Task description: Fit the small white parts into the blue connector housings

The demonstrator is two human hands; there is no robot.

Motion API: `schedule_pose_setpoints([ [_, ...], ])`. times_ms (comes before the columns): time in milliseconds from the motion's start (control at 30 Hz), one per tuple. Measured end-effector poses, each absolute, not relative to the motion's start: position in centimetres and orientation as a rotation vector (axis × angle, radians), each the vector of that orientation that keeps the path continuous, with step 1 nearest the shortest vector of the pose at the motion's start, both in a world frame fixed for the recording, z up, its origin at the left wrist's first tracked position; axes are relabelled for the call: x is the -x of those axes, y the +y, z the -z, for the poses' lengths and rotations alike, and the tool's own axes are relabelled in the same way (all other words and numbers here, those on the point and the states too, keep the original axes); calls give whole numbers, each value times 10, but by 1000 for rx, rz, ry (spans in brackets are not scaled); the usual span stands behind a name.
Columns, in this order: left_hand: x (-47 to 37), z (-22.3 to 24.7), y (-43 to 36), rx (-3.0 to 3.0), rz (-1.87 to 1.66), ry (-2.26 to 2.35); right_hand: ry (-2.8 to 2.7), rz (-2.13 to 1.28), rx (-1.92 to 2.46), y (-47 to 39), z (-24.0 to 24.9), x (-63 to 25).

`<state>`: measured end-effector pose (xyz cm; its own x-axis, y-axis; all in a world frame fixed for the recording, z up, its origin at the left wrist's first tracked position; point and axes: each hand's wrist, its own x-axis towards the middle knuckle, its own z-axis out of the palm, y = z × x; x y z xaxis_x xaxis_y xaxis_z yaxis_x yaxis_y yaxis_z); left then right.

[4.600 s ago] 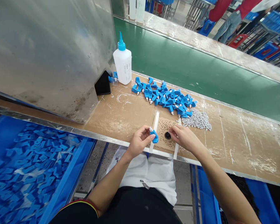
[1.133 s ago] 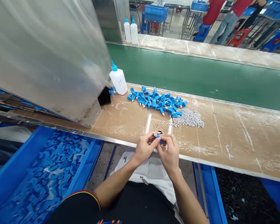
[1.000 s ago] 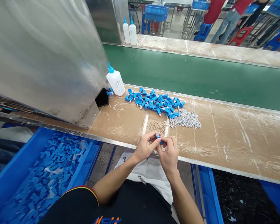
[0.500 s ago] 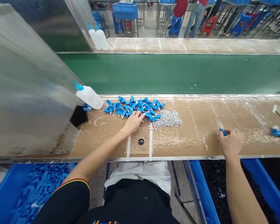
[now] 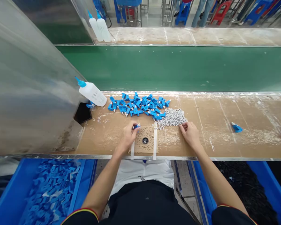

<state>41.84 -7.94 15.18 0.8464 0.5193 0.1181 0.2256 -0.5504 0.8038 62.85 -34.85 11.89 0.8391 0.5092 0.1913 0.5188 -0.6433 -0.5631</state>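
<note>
My left hand (image 5: 127, 137) pinches a small blue plastic part (image 5: 136, 126) with a whitish tip, just left of a taped-down cardboard piece (image 5: 140, 149). A round black disc (image 5: 145, 140) lies on that cardboard. My right hand (image 5: 191, 133) has thumb and fingers together at the right edge of a pile of small grey pellets (image 5: 172, 117); whatever they grip is too small to make out. Behind my left hand spreads a heap of blue plastic parts (image 5: 140, 104), many with white tips. Far to the right, a single blue part (image 5: 237, 127) rests on the bench.
A white squeeze bottle (image 5: 93, 93) leans by the metal panel (image 5: 32, 93), near a black phone-like object (image 5: 82, 113). A green belt (image 5: 164, 67) runs behind the bench. Below are a blue bin of blue parts (image 5: 53, 187) and a bin of black pieces (image 5: 245, 190).
My left hand has drawn back from the heap with a blue part. My right hand has let go of its blue part at the right and moved left to the pellets.
</note>
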Motion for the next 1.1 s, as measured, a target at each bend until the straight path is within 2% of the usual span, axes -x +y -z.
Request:
schedule_pose_setpoints([
  [300, -358, -128, -120, -1442, -586, 758, -883, -131, 2459, -352, -138, -637],
  [500, -356, -124, -108, -1326, -611, 740, -703, -120, 2447, -353, -145, -627],
  [700, -354, -121, -106, -1305, -583, 698, -688, -273, 2445, -350, -154, -635],
  [933, -353, -123, -109, -1262, -608, 681, -884, -512, 2591, -340, -174, -644],
  [1100, -354, -124, -110, -1240, -619, 664, -1149, -534, 2412, -327, -165, -602],
])
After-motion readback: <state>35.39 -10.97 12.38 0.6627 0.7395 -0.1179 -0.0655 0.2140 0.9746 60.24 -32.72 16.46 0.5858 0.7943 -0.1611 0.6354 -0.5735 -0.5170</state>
